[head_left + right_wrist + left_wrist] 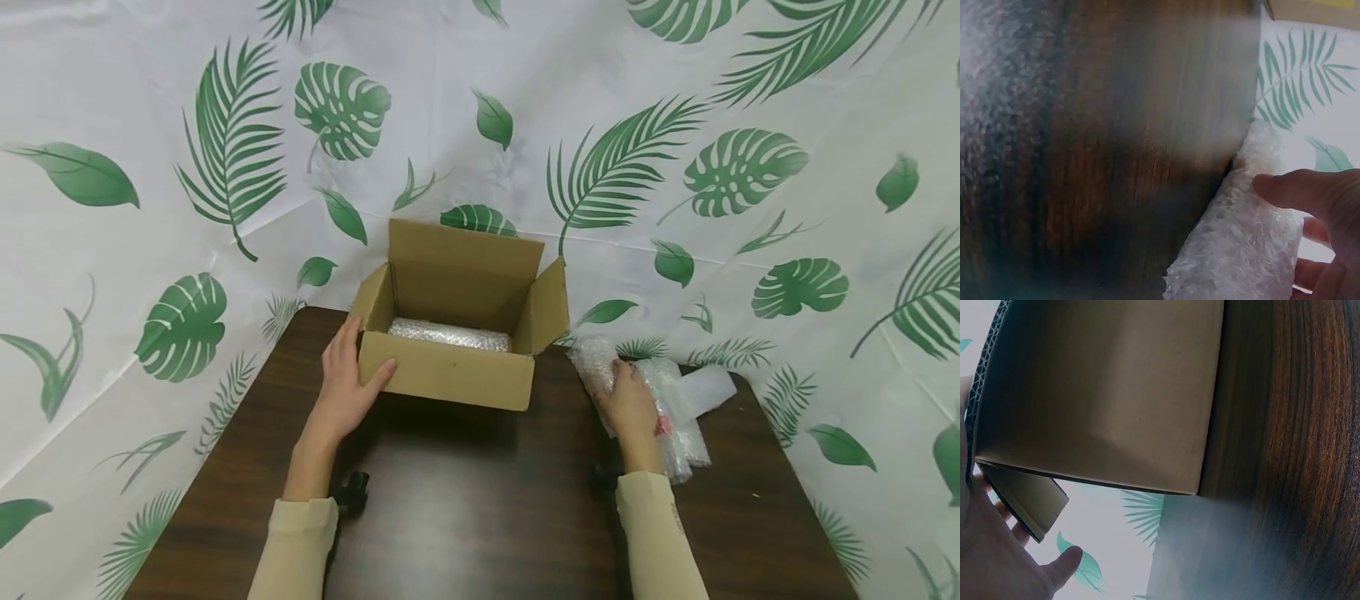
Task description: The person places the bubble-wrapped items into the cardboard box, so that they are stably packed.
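An upright cardboard box has its flaps folded outward, and a bubble-wrapped roll lies inside it. My left hand rests at the box's front left corner, thumb and fingers spread. In the left wrist view, the left hand's fingers pass behind a cardboard flap and the thumb points straight out. On the right, my right hand grips a bubble-wrapped bundle, its thumb on one side and fingers on the other in the right wrist view. What the wrap covers is hidden.
More bubble-wrapped pieces lie beside the right hand, one showing a red patch. A white wrapped piece sits at the far right. The dark wooden table meets a leaf-printed cloth behind.
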Motion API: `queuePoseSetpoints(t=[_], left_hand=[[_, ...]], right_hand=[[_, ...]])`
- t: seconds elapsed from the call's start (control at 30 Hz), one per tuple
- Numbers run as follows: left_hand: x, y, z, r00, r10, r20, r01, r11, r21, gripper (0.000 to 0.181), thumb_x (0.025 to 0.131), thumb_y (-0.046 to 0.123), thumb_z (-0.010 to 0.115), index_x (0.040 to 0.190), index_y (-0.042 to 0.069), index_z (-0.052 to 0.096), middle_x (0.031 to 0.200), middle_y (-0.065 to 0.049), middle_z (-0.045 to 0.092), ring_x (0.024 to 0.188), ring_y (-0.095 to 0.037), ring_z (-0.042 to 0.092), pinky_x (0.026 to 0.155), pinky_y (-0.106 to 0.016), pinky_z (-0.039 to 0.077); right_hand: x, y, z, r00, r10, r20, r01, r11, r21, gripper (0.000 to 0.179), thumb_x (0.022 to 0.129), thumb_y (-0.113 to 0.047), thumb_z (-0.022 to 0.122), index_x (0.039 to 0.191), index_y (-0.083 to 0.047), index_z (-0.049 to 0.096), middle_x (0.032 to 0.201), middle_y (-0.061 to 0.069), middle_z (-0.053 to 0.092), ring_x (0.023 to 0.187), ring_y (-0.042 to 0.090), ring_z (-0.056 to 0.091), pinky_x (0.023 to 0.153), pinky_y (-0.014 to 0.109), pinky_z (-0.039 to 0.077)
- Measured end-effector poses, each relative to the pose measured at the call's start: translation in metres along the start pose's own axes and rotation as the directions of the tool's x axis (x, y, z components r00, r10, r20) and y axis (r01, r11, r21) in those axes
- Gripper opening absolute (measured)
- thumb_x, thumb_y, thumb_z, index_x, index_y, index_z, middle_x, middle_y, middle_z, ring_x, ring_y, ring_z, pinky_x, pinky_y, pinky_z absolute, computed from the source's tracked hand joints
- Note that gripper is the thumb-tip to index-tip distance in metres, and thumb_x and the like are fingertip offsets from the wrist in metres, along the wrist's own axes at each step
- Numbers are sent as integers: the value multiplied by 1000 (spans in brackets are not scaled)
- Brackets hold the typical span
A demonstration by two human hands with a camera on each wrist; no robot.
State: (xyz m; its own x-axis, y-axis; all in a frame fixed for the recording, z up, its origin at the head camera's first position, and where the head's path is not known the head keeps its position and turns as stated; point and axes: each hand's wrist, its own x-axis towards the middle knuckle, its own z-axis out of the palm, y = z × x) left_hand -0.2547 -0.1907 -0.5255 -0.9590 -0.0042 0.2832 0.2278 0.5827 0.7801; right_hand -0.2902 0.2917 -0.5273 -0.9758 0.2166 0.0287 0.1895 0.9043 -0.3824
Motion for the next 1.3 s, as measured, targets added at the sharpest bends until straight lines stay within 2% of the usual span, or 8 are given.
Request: queuePoseSetpoints(t=[0.3, 0.43, 0.73, 0.93, 1.07, 1.3], left_hand=[[-2, 1, 3, 1000, -4, 13, 4, 1000, -14, 97, 104, 51, 65, 175, 18, 8, 180, -17, 9, 163, -47, 7, 125, -74, 21], [-2, 0, 4, 1000, 1, 6, -1, 1000, -10, 97, 104, 51, 65, 175, 17, 8, 180, -18, 9, 163, -47, 8, 125, -74, 21], [-2, 1, 3, 1000, 4, 3, -4, 1000, -16, 98, 104, 53, 66, 175, 19, 7, 180, -17, 8, 163, -47, 7, 124, -75, 22], [-1, 1, 3, 1000, 1, 4, -1, 1000, -16, 97, 104, 52, 65, 174, 18, 8, 180, -17, 7, 163, -46, 7, 125, -74, 21], [0, 1, 2, 1000, -2, 5, 2, 1000, -13, 96, 105, 52, 65, 174, 18, 8, 180, -16, 7, 163, -46, 7, 125, -73, 21], [0, 2, -1, 1000, -6, 7, 7, 1000, -13, 97, 104, 51, 65, 174, 17, 8, 181, -15, 7, 163, -46, 7, 125, -73, 21]], right_hand=[[1, 9, -3, 999, -21, 38, 19, 999, 47, 72, 99, -21, 70, 159, 3, 38, 155, 38, 49, 139, 59, 50, 114, 70, 41], [2, 9, -5, 999, -22, 38, 19, 998, 66, 70, 100, -21, 70, 159, 0, 38, 156, 36, 49, 141, 57, 49, 115, 69, 41], [2, 10, -14, 995, -68, -74, 81, 977, 196, 67, 102, -21, 70, 159, 0, 41, 159, 34, 48, 146, 54, 47, 120, 66, 38], [-4, -9, -44, 985, -81, -153, 117, 964, 240, 68, 103, -23, 72, 161, -5, 42, 160, 30, 49, 144, 53, 50, 116, 68, 41], [-8, -25, -65, 970, -111, -215, 161, 959, 233, 68, 104, -26, 72, 163, -12, 43, 164, 24, 48, 145, 50, 51, 114, 69, 42], [-16, -56, -103, 917, -213, -338, 289, 938, 192, 66, 103, -21, 74, 162, -12, 46, 162, 21, 52, 146, 47, 51, 117, 66, 41]])
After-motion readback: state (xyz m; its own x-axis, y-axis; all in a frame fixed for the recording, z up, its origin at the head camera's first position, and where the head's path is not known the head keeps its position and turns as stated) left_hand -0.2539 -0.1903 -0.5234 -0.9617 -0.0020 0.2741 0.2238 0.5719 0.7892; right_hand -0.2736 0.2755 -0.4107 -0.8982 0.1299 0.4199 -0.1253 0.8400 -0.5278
